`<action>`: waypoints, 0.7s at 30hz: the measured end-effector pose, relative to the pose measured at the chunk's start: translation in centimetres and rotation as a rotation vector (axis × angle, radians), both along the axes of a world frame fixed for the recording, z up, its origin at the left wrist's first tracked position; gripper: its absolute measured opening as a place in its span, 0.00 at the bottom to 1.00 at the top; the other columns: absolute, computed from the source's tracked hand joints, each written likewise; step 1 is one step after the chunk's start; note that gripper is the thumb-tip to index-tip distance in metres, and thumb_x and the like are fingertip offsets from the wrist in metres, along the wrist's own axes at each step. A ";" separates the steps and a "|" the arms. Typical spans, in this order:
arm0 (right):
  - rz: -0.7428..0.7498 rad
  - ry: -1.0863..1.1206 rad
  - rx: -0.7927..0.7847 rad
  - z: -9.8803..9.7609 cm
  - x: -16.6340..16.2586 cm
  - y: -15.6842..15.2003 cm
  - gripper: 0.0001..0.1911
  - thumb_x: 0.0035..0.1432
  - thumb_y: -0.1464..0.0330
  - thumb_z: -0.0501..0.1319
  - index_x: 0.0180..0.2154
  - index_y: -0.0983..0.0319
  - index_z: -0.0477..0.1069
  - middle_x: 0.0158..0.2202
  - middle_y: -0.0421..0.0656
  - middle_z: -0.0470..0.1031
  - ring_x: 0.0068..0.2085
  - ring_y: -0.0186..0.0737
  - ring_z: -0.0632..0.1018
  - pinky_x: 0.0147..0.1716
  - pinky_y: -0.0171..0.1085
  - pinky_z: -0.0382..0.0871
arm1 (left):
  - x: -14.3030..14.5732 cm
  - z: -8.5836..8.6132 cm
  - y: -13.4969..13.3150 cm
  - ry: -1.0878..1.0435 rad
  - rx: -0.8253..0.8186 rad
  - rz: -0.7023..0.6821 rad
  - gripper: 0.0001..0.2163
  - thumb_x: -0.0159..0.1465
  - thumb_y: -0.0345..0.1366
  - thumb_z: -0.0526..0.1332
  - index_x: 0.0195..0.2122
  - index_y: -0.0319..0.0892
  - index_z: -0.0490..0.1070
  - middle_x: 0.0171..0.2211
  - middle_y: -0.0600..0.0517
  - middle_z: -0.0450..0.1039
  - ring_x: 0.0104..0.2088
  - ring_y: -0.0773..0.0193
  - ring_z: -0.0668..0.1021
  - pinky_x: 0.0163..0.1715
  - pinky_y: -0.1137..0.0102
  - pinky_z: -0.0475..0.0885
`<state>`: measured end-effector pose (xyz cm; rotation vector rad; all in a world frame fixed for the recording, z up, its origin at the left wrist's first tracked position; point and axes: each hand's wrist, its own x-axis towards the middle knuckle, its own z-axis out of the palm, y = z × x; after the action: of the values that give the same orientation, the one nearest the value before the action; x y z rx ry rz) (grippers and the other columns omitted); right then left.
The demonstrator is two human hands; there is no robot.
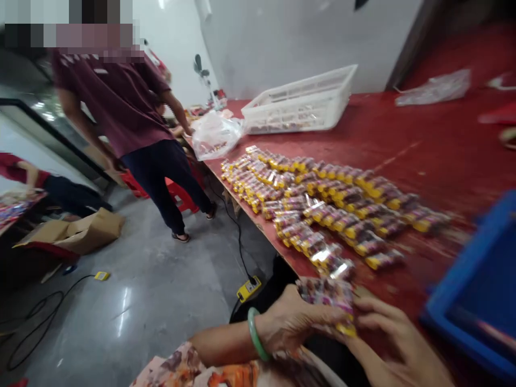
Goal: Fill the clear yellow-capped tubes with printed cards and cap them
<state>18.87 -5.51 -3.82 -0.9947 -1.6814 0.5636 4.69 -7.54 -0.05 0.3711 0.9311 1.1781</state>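
Both my hands are low at the near edge of a red table (403, 145). My left hand (290, 322), with a green bangle on its wrist, is closed around a small bundle of wrapped sweet packets (328, 295) with yellow ends. My right hand (387, 338) grips the same bundle from the right side. Just beyond them, several rows of similar packets (322, 199) lie spread across the table.
A blue crate (479, 290) stands at the right. A white basket (300, 102) and a clear plastic bag (213, 134) sit at the table's far end. A person in a maroon shirt (121, 107) stands left of the table. Cardboard (76, 231) and cables lie on the floor.
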 end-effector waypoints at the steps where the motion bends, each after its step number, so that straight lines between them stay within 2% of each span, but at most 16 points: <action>1: 0.012 0.005 0.015 0.7 -0.2 -0.1 0.07 0.53 0.64 0.65 0.31 0.58 0.68 0.37 0.43 0.75 0.37 0.42 0.77 0.37 0.40 0.69 | 0.0 0.2 -0.2 0.035 0.003 0.024 0.21 0.41 0.36 0.76 0.37 0.35 0.78 0.31 0.50 0.76 0.28 0.67 0.75 0.32 0.72 0.70; 5: 0.039 0.033 0.006 2.0 -0.9 0.1 0.07 0.53 0.72 0.64 0.32 0.59 0.66 0.37 0.42 0.73 0.37 0.39 0.76 0.36 0.38 0.69 | -0.4 0.3 0.1 0.097 0.010 0.056 0.21 0.41 0.35 0.76 0.37 0.36 0.77 0.31 0.49 0.77 0.29 0.65 0.76 0.34 0.70 0.71; 10: 0.106 0.091 -0.070 1.5 -0.7 -0.2 0.12 0.53 0.76 0.63 0.40 0.59 0.68 0.40 0.42 0.71 0.33 0.33 0.74 0.31 0.34 0.70 | -0.6 0.4 0.8 0.071 -0.012 0.021 0.19 0.44 0.35 0.75 0.36 0.36 0.76 0.31 0.49 0.77 0.30 0.65 0.77 0.34 0.71 0.72; 13: 0.122 0.134 -0.093 0.9 -0.2 -0.5 0.16 0.51 0.77 0.64 0.42 0.59 0.68 0.41 0.42 0.71 0.32 0.33 0.74 0.32 0.34 0.70 | -0.6 0.4 1.1 0.085 -0.003 0.008 0.19 0.44 0.36 0.75 0.36 0.36 0.76 0.31 0.50 0.77 0.30 0.65 0.78 0.34 0.70 0.73; 18: 0.160 0.256 -0.239 0.3 0.7 -0.7 0.13 0.52 0.76 0.65 0.40 0.59 0.70 0.39 0.42 0.72 0.31 0.33 0.73 0.30 0.34 0.69 | -1.0 0.4 1.4 0.090 0.014 -0.069 0.18 0.49 0.40 0.73 0.38 0.37 0.75 0.29 0.49 0.78 0.29 0.62 0.79 0.31 0.68 0.75; 21: 0.133 0.281 -0.242 0.6 0.8 -1.0 0.11 0.52 0.76 0.65 0.39 0.59 0.72 0.37 0.42 0.73 0.35 0.35 0.75 0.29 0.33 0.69 | -0.9 0.5 1.3 0.079 0.015 -0.092 0.17 0.50 0.40 0.72 0.39 0.38 0.75 0.30 0.49 0.78 0.29 0.61 0.80 0.31 0.68 0.75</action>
<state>19.71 -6.47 -3.25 -0.9279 -1.4569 0.9673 3.75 -6.22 0.40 0.4702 0.9645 1.0934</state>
